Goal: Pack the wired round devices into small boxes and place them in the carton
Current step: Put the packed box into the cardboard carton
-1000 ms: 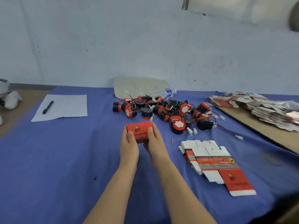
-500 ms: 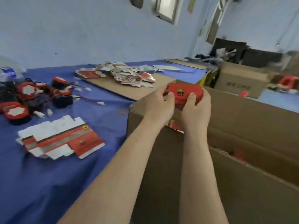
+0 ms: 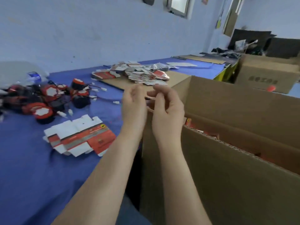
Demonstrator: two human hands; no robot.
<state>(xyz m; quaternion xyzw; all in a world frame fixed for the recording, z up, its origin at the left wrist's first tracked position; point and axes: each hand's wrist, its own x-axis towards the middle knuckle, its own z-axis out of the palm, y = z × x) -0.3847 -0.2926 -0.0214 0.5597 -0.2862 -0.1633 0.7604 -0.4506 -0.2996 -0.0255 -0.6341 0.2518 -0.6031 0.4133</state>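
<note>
I am hovering both hands, left hand and right hand, loosely open and empty, over the carton (box apparently dropped in), so I am reaching next for the flat boxes.

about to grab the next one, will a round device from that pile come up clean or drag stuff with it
Probably drags: the round devices lie heaped with thin wires crossing, so neighbours may snag. Loose white plugs would likely dangle. A freed one on its side might roll, being round.
</note>
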